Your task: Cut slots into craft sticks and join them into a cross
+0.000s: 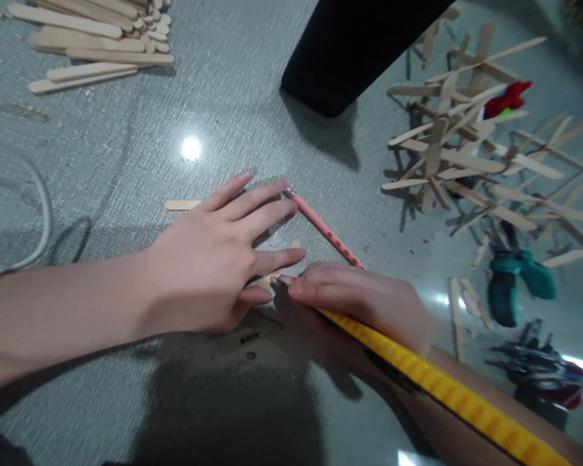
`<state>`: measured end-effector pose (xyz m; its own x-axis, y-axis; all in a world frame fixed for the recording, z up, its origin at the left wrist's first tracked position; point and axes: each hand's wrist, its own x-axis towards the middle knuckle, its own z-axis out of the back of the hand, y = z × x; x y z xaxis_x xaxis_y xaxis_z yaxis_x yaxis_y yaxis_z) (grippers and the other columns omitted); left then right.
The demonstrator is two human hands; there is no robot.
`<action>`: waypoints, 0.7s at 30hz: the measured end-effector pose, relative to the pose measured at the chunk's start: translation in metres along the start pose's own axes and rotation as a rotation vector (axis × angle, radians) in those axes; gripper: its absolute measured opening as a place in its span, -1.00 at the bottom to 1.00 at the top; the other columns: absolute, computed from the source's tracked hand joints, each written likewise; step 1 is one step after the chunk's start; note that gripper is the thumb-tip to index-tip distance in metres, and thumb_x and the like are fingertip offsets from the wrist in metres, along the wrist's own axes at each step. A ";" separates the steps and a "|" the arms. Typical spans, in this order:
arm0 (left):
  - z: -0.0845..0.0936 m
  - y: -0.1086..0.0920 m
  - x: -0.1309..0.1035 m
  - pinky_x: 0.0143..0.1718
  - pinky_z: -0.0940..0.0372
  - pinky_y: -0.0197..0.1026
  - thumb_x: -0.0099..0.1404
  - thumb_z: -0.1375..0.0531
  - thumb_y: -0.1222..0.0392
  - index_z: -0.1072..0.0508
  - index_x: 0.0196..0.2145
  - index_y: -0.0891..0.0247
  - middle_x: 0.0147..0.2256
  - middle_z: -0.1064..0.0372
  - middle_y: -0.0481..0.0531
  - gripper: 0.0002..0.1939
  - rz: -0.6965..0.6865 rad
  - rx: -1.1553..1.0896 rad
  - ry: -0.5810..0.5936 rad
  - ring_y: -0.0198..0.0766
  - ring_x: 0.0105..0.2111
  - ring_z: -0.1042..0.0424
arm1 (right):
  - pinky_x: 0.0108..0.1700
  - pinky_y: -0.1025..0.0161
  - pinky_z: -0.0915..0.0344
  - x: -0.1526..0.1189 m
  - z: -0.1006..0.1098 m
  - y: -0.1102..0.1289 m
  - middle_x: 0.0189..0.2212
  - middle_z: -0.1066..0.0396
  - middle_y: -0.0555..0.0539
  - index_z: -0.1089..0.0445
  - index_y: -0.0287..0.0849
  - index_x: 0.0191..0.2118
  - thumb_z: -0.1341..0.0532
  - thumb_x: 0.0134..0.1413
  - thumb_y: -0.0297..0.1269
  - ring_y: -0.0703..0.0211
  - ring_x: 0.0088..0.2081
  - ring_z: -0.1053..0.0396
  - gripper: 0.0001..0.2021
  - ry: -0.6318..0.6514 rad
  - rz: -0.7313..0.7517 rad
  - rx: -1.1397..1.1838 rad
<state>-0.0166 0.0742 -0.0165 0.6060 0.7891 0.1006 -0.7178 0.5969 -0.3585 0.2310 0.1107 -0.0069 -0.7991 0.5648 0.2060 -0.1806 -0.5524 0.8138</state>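
My left hand (223,249) lies flat with its fingers spread, over wooden sticks. One stick's end (181,205) shows to the left of the fingers, and another stick (274,275) shows between the thumb and nearby fingers. My right hand (354,298) is closed around a yellow tool (432,385), its tip against the wood beside my left thumb. The tip is small and partly hidden by my fingers. A pink pencil (325,230) runs from my left fingertips to my right hand.
Wooden sticks (87,42) are piled at the upper left, near a white cable (46,207). A black object (350,52) stands at the top. At the right are crossed-stick structures (459,149), teal-handled pliers (505,291) and a dark red tool (544,375).
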 end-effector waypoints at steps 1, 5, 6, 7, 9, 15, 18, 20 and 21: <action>0.000 0.000 0.000 0.53 0.06 0.39 0.42 -0.30 -0.11 -0.49 0.32 0.12 0.45 -0.21 0.26 -0.41 -0.001 -0.002 -0.001 0.25 0.54 -0.02 | -0.11 0.22 -0.68 0.000 0.000 0.000 -0.29 -0.65 0.03 -0.49 0.08 -0.02 -0.28 0.27 -0.54 0.08 -0.26 -0.69 -0.68 -0.003 0.009 0.002; 0.001 0.000 -0.001 0.51 0.03 0.41 0.45 -0.27 -0.08 -0.49 0.33 0.13 0.44 -0.22 0.29 -0.43 0.001 -0.012 -0.009 0.28 0.53 -0.03 | -0.10 0.24 -0.65 0.000 0.000 -0.001 -0.27 -0.63 -0.02 -0.46 -0.01 0.01 -0.27 0.27 -0.58 0.14 -0.23 -0.66 -0.68 0.011 0.051 0.007; 0.001 0.000 -0.001 0.51 0.03 0.41 0.45 -0.26 -0.07 -0.49 0.33 0.13 0.44 -0.22 0.29 -0.44 0.002 -0.015 -0.010 0.28 0.53 -0.03 | -0.09 0.24 -0.64 0.001 0.000 -0.001 -0.27 -0.63 -0.04 -0.46 -0.04 0.00 -0.27 0.26 -0.60 0.15 -0.23 -0.66 -0.68 0.011 0.062 0.011; 0.001 0.000 -0.001 0.52 0.04 0.40 0.46 -0.26 -0.07 -0.49 0.33 0.13 0.44 -0.22 0.28 -0.44 0.005 -0.016 -0.007 0.27 0.53 -0.03 | -0.09 0.25 -0.63 0.001 0.000 -0.002 -0.28 -0.62 -0.04 -0.46 -0.06 -0.01 -0.27 0.24 -0.62 0.17 -0.23 -0.65 -0.68 0.005 0.069 0.018; 0.001 0.000 0.000 0.53 0.04 0.38 0.44 -0.29 -0.09 -0.48 0.33 0.12 0.44 -0.22 0.24 -0.42 0.012 -0.009 0.002 0.25 0.54 -0.02 | -0.10 0.26 -0.61 0.002 0.000 -0.003 -0.30 -0.61 -0.04 -0.46 -0.09 -0.03 -0.27 0.22 -0.64 0.19 -0.26 -0.63 -0.68 0.001 0.075 0.031; 0.001 0.000 0.000 0.51 0.05 0.42 0.42 -0.31 -0.08 -0.46 0.35 0.16 0.43 -0.22 0.28 -0.38 -0.004 -0.012 -0.006 0.29 0.53 -0.03 | -0.16 0.20 -0.67 0.002 0.004 -0.002 -0.32 -0.65 -0.04 -0.48 -0.01 -0.06 -0.28 0.28 -0.57 0.13 -0.27 -0.67 -0.73 0.010 0.057 0.020; -0.001 0.001 0.000 0.51 0.05 0.44 0.43 -0.31 -0.07 -0.43 0.37 0.14 0.43 -0.21 0.29 -0.37 -0.019 -0.022 -0.014 0.29 0.53 -0.02 | -0.26 0.21 -0.67 0.002 0.007 -0.001 -0.34 -0.67 -0.02 -0.52 0.03 -0.07 -0.30 0.24 -0.57 0.07 -0.32 -0.69 -0.70 -0.034 0.018 -0.009; -0.001 0.002 -0.001 0.50 0.05 0.46 0.41 -0.34 -0.09 -0.44 0.36 0.15 0.42 -0.21 0.32 -0.36 -0.027 -0.025 -0.031 0.31 0.53 -0.02 | -0.29 0.24 -0.66 0.002 0.008 -0.001 -0.36 -0.67 -0.03 -0.54 -0.01 -0.08 -0.31 0.18 -0.61 0.06 -0.34 -0.69 -0.67 -0.048 0.021 -0.034; -0.001 0.002 -0.001 0.50 0.04 0.47 0.40 -0.35 -0.10 -0.44 0.35 0.16 0.42 -0.21 0.33 -0.35 -0.029 -0.029 -0.035 0.31 0.53 -0.03 | -0.30 0.25 -0.66 0.002 0.009 -0.001 -0.37 -0.67 -0.04 -0.54 -0.03 -0.08 -0.31 0.16 -0.62 0.07 -0.35 -0.69 -0.67 -0.046 0.034 -0.038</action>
<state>-0.0184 0.0747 -0.0186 0.6138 0.7764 0.1434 -0.6897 0.6156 -0.3813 0.2346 0.1178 -0.0028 -0.7782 0.5725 0.2582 -0.1762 -0.5936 0.7852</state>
